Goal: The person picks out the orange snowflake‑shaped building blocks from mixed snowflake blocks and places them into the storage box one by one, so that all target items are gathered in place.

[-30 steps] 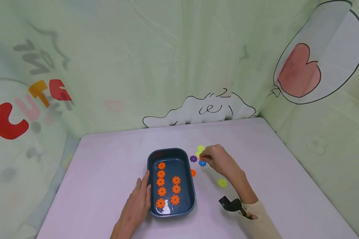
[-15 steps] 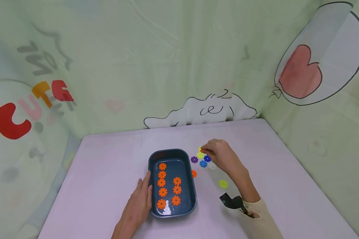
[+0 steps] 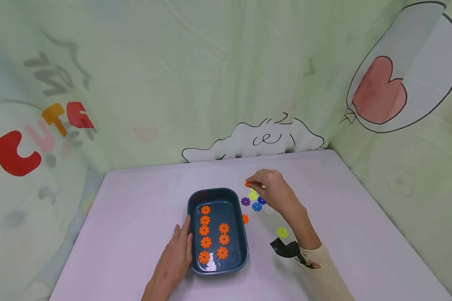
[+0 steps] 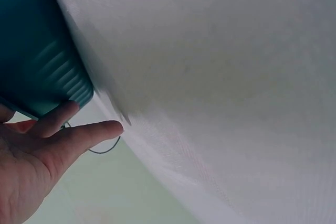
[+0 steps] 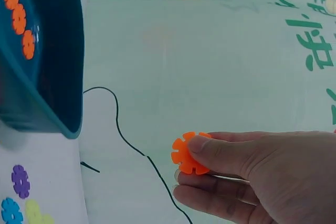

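Note:
My right hand [image 3: 273, 190] pinches an orange notched plastic disc [image 5: 184, 155] between thumb and fingers, held up beyond the tray's far right corner. In the right wrist view the thumb lies flat over the disc's face. My left hand [image 3: 173, 253] rests along the left side of a dark blue tray [image 3: 234, 257], fingers nearly straight against its wall; in the left wrist view the fingers [image 4: 62, 116] touch the tray's end. Inside the tray lie orange discs in two columns: several on the left [image 3: 205, 242], three on the right [image 3: 224, 239].
Right of the tray sit loose discs: purple [image 3: 245, 201], yellow [image 3: 252, 195], light blue [image 3: 257, 207], dark blue [image 3: 261, 201] and white [image 3: 268, 210]. An orange one [image 3: 245, 219] lies against the tray's right side, a yellow-green one [image 3: 282, 232] nearer me. Printed curtains surround the table [image 3: 143, 200].
My right hand has lifted the orange disc from the loose pile and moved it away from me, then left. The left hand and tray stay where they were.

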Demonstrator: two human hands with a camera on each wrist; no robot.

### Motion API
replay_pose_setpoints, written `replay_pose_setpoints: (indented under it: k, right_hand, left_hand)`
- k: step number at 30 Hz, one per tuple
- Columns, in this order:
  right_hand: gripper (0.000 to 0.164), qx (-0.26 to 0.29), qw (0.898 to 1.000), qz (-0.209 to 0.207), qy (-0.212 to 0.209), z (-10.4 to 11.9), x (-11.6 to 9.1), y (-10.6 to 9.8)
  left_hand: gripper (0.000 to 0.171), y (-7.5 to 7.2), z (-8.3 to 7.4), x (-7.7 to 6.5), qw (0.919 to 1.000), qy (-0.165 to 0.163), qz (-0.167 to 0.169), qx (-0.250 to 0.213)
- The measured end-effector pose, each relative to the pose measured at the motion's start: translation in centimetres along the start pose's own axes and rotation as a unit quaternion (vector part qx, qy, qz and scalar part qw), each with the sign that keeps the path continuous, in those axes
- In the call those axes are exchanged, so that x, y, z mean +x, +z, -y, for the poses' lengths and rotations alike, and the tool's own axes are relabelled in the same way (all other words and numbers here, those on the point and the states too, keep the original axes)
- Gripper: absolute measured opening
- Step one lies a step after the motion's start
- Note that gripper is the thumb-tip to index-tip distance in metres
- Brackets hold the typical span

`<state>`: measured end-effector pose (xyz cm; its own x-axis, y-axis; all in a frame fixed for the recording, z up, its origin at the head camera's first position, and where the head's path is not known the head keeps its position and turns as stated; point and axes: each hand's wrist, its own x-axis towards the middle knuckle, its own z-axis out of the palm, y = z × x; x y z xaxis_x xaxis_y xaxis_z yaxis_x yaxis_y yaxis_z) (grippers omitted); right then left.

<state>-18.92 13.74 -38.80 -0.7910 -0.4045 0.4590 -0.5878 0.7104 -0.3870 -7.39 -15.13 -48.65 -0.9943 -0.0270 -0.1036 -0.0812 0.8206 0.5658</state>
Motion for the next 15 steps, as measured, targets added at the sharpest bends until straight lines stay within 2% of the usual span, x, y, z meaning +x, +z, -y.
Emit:
replay_pose_setpoints:
  k: [10, 15]
  right_hand:
    - [0.017, 0.056, 0.998, -0.01, -0.021, 1.3, 1.2, 1.1]
    - [0.014, 0.075, 0.997, -0.003, -0.032, 2.0, 1.8, 1.8]
  left_hand:
    - [0.059, 0.1, 0.0, -0.1, 0.9999, 0.007, -0.009, 0.005]
    - [0.059, 0.1, -0.1, -0.1, 1.0, 0.004, -0.005, 0.004]
